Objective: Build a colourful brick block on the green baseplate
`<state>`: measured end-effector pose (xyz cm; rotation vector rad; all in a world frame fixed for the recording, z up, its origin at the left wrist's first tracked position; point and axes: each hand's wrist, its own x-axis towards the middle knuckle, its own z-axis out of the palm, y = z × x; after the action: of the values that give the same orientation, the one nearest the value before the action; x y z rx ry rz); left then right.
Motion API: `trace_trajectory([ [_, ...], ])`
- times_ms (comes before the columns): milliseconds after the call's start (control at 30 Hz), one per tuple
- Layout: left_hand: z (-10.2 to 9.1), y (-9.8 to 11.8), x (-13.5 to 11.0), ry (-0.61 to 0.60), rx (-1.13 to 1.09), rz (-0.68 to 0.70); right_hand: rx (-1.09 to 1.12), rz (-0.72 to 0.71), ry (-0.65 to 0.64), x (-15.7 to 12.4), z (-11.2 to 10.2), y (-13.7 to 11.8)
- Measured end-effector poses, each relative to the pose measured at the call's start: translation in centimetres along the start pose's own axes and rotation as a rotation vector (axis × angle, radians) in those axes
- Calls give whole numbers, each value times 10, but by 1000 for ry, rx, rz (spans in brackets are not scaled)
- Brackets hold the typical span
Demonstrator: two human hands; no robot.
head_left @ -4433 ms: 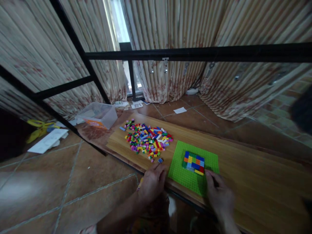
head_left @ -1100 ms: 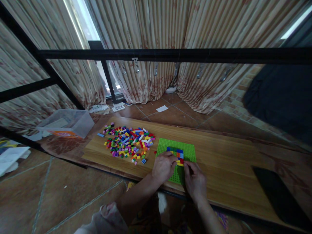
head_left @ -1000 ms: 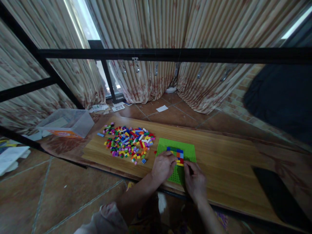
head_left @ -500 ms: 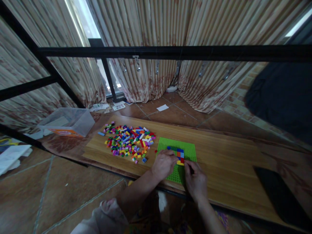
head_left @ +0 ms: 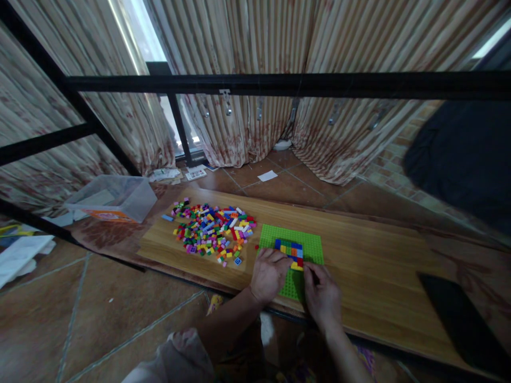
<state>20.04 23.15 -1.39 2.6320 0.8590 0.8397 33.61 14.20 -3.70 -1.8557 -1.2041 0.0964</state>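
The left hand (head_left: 269,277) is curling, nearly closed, over the near-left part of the brick block (head_left: 294,252) on the green baseplate (head_left: 313,250); the right hand (head_left: 322,298) is closing thumb and finger at its near-right corner, any grip hidden. Loose bricks (head_left: 209,226) are lying left. Farther left, a clear tub (head_left: 138,205) is showing something pale inside or behind.

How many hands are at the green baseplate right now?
2. The left hand is over the near left part of the green baseplate, at the colourful brick build; the right hand is at the build's near right corner. No other hands show.
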Motion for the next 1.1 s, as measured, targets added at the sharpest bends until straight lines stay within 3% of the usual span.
trace_trajectory([
  [133, 0, 1, -1, 0, 10, -4, 2, -5, -8, 0, -1, 0],
  [367, -13, -3, 8, -130, 32, 62, -6, 16, 0, 0, 1, 2],
  [633, -4, -1, 1, -9, -54, -36, -2, -11, -5, 0, 0, 0],
  [867, -9, 1, 3, -40, 93, 75, -3, -1, 6, 0, 0, 0],
  [1100, -10, 6, -5, -81, 205, 67, -3, -19, 8, 0, 0, 0],
])
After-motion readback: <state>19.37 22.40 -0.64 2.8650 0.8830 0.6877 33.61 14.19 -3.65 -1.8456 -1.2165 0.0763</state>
